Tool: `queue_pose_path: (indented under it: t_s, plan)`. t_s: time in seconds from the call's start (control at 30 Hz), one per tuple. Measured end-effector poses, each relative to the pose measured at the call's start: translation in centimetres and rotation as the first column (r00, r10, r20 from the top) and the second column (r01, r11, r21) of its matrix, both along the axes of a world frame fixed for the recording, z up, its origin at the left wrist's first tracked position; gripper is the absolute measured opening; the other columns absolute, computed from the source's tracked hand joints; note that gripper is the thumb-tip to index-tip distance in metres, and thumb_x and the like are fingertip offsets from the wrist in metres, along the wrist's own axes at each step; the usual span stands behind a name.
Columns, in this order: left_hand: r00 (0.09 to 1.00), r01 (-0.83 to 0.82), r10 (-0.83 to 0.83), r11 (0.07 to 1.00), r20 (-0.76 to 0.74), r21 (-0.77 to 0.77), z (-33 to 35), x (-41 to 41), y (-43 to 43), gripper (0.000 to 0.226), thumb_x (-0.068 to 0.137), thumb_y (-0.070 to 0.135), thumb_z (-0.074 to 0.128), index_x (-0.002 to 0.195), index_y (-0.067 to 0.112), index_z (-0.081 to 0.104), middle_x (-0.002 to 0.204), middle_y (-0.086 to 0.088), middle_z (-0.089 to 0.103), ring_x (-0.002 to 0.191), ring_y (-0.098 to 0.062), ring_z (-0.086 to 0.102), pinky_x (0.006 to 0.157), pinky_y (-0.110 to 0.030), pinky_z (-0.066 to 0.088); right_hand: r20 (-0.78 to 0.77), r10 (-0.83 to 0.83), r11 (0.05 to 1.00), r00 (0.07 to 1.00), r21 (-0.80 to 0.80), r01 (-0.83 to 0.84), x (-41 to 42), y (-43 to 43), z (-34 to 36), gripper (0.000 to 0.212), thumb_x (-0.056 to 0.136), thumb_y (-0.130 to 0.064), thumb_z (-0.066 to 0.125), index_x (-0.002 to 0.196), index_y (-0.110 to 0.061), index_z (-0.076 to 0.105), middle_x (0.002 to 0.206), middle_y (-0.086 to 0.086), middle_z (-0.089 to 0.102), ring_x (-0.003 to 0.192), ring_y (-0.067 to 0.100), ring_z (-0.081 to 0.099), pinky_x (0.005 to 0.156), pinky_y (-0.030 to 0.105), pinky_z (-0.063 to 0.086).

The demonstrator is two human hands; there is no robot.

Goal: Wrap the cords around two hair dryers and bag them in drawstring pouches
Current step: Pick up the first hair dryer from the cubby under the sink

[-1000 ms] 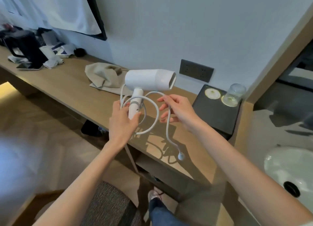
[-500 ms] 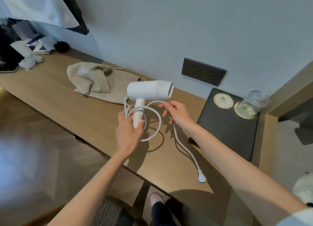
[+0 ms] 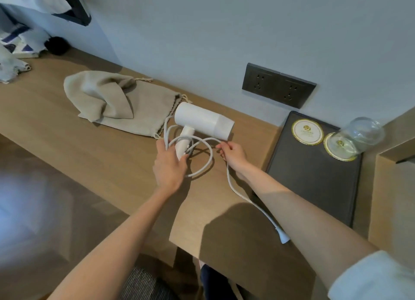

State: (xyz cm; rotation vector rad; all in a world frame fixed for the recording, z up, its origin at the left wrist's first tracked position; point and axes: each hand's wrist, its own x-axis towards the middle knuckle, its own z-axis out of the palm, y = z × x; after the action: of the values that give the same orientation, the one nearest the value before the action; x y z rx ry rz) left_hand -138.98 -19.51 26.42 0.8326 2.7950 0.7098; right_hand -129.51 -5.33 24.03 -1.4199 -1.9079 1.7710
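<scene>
One hair dryer point(image 3: 202, 122) over the desk point(image 3: 89, 156), beside the pouch point(image 3: 125, 106); left hand point(image 3: 168, 165) grips handle point(image 3: 187, 132) and cord point(image 3: 228, 176) loops, right hand point(image 3: 233, 152) pinches cord. I judge cord limp, springy; shell light, slick: hold handle

Right of frame, flat on the wooden desk point(image 3: 67, 138): a dark tray point(image 3: 314, 187) bearing two round gold-rimmed coasters point(image 3: 307, 132), with a clear glass point(image 3: 361, 133) on the right-hand one. Just above, set in the wall, a dark double socket panel point(image 3: 278, 85). Upper left, a black round object point(image 3: 56, 45) (too blurred to identify) beside crumpled white cloths point(image 3: 13, 68).
</scene>
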Motion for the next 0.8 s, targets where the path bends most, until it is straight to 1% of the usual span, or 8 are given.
queue_pose_path:
  t_s: [0.13,0.23,0.3,0.37,0.4,0.53,0.63,0.8]
  plan:
    - [1.0,0.003,-0.003,1.0,-0.003,-0.001,-1.2,-0.5,0.6,0.032,0.088,0.025,0.065,0.111,0.004,0.056,0.125,-0.01,0.036,0.085,-0.031,0.057,0.072,-0.036,0.047,0.102,0.031,0.997,0.994,0.065,-0.038,0.3,0.2,-1.2,0.032,0.1,-0.024,0.04,0.097,-0.016,0.071,0.102,-0.001,0.065,0.1,0.019,0.053,0.086,0.03,0.04]
    - [1.0,0.03,-0.03,1.0,0.011,0.0,-1.9,-0.5,0.9,0.033,0.087,0.026,0.066,0.11,0.005,0.055,0.125,-0.011,0.035,0.087,-0.031,0.057,0.076,-0.036,0.048,0.178,0.058,0.987,0.982,0.138,-0.083,0.6,0.3,-1.9,0.029,0.099,-0.023,0.042,0.104,-0.02,0.07,0.118,0.007,0.064,0.114,0.027,0.052,0.1,0.041,0.041]
    - [0.998,0.058,-0.058,0.998,0.013,-0.005,-2.2,-0.4,0.8,0.033,0.087,0.026,0.067,0.109,0.004,0.056,0.125,-0.011,0.034,0.089,-0.029,0.056,0.08,-0.035,0.048,0.221,0.087,0.984,0.971,0.136,-0.119,1.3,0.1,-2.4,0.026,0.097,-0.015,0.044,0.112,-0.017,0.065,0.117,0.012,0.061,0.107,0.03,0.055,0.09,0.036,0.046]
    - [0.996,0.086,-0.086,0.996,0.008,-0.009,-2.4,-0.3,0.7,0.032,0.086,0.024,0.068,0.106,0.002,0.057,0.123,-0.012,0.034,0.09,-0.028,0.054,0.083,-0.035,0.048,0.264,0.164,0.967,0.951,0.147,-0.208,2.4,-0.6,-2.5,0.026,0.092,-0.007,0.045,0.113,-0.013,0.06,0.108,0.011,0.058,0.098,0.032,0.056,0.077,0.032,0.044]
    - [0.995,0.095,-0.095,0.995,0.003,-0.013,-2.5,-0.2,0.6,0.031,0.086,0.023,0.068,0.105,0.001,0.057,0.123,-0.013,0.034,0.089,-0.027,0.053,0.084,-0.035,0.047,0.297,0.207,0.952,0.932,0.159,-0.261,3.0,-1.0,-2.4,0.025,0.089,-0.005,0.047,0.111,-0.012,0.057,0.103,0.01,0.055,0.098,0.031,0.055,0.077,0.032,0.042]
    - [0.994,0.113,-0.113,0.993,-0.001,-0.014,-2.6,0.1,0.3,0.03,0.086,0.021,0.068,0.103,-0.001,0.058,0.125,-0.015,0.033,0.088,-0.025,0.051,0.087,-0.032,0.045,0.443,0.245,0.89,0.862,0.25,-0.381,4.9,-3.1,-1.8,0.042,0.087,0.0,0.053,0.128,-0.003,0.046,0.121,0.015,0.049,0.116,0.031,0.047,0.099,0.037,0.04]
    - [0.992,0.126,-0.126,0.992,0.012,-0.007,-2.9,-0.1,0.0,0.029,0.085,0.021,0.069,0.102,0.0,0.058,0.127,-0.014,0.032,0.09,-0.025,0.052,0.089,-0.032,0.044,0.549,0.247,0.862,0.799,0.252,-0.44,6.3,-4.9,-1.3,0.041,0.089,0.002,0.051,0.128,-0.001,0.04,0.125,0.015,0.046,0.109,0.027,0.052,0.083,0.026,0.039]
    - [0.989,0.144,-0.144,0.988,0.017,-0.049,-3.2,-0.8,-0.4,0.03,0.085,0.024,0.07,0.103,0.002,0.058,0.123,-0.012,0.03,0.082,-0.022,0.049,0.088,-0.034,0.047,0.55,0.263,0.867,0.793,0.225,-0.444,6.2,-6.0,-0.9,0.031,0.091,-0.002,0.053,0.12,-0.003,0.042,0.108,0.015,0.058,0.096,0.027,0.059,0.069,0.026,0.041]
